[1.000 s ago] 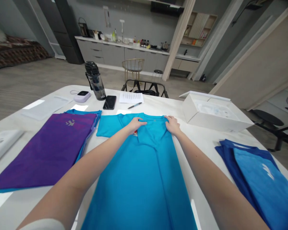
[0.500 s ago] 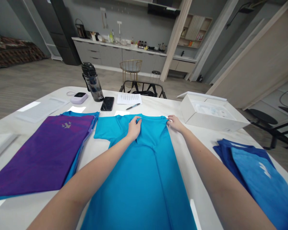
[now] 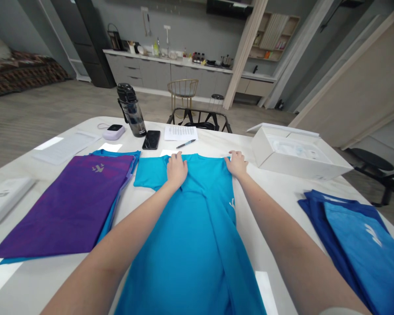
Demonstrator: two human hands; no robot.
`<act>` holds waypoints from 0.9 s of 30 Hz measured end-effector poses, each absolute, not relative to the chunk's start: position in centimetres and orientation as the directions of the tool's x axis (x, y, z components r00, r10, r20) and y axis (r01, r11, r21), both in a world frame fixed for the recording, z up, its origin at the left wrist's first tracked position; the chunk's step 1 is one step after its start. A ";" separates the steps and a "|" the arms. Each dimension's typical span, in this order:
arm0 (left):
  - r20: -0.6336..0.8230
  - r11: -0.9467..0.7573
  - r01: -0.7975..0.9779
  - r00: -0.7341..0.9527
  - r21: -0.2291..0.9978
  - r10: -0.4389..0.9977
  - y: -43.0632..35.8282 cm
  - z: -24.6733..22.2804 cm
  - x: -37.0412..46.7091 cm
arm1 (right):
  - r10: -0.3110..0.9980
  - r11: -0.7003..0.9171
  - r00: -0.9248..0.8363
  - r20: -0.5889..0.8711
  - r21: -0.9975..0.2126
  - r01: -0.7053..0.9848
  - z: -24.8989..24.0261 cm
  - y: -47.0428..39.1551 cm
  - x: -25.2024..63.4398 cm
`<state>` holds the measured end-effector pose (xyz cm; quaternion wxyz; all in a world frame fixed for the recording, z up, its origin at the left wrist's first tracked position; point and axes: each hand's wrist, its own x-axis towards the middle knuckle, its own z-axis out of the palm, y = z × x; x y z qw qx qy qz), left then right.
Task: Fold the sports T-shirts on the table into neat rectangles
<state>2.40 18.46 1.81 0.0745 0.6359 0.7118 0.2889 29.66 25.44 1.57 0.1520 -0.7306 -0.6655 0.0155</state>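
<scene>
A bright turquoise T-shirt lies lengthwise in front of me, its right side folded inward and its left sleeve spread out. My left hand is on the shirt's far edge beside the collar, its fingers curled and closed on the fabric. At the far right corner of the fold, my right hand grips the cloth with thumb and fingers. A small white print shows at the folded right edge below that hand. The fingertips of both hands are partly hidden.
To the left lies a stack topped by a purple shirt, near a white box. Folded blue shirts lie at right, before an open white carton. A bottle, phone, paper and pen are at the back.
My left hand has shifted slightly left along the shirt's top edge. The right side is folded further in at the top, and a white print now shows there.
</scene>
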 end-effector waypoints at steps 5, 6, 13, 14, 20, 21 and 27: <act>0.319 -0.385 0.898 0.308 0.214 0.896 14.3 1.3 4.6 | 0.967 0.081 -0.037 0.252 -0.167 0.983 0.9 21.3 28.0; 0.273 -0.407 0.891 0.348 0.200 0.897 13.7 0.9 5.0 | 0.972 0.109 -0.070 0.226 -0.163 0.981 0.7 20.5 27.9; 0.131 -0.363 0.916 0.344 0.169 0.930 12.0 -1.3 5.7 | 0.997 0.068 -0.073 -0.025 -0.166 0.984 -0.9 17.1 28.3; 0.128 -0.363 0.916 0.345 0.169 0.930 12.0 -1.3 5.7 | 0.997 0.068 -0.073 -0.028 -0.162 0.984 -1.0 17.2 28.4; 0.115 -0.362 0.917 0.346 0.169 0.931 12.2 -1.1 5.7 | 0.996 0.084 -0.078 0.046 -0.154 0.984 -0.1 16.7 27.9; 0.109 -0.360 0.918 0.345 0.169 0.932 12.2 -1.1 5.7 | 0.993 0.098 -0.085 0.085 -0.154 0.983 0.1 16.3 27.7; 0.085 -0.352 0.921 0.343 0.166 0.936 12.4 -1.2 5.8 | 0.970 0.242 -0.228 0.086 -0.243 0.939 1.0 10.0 26.7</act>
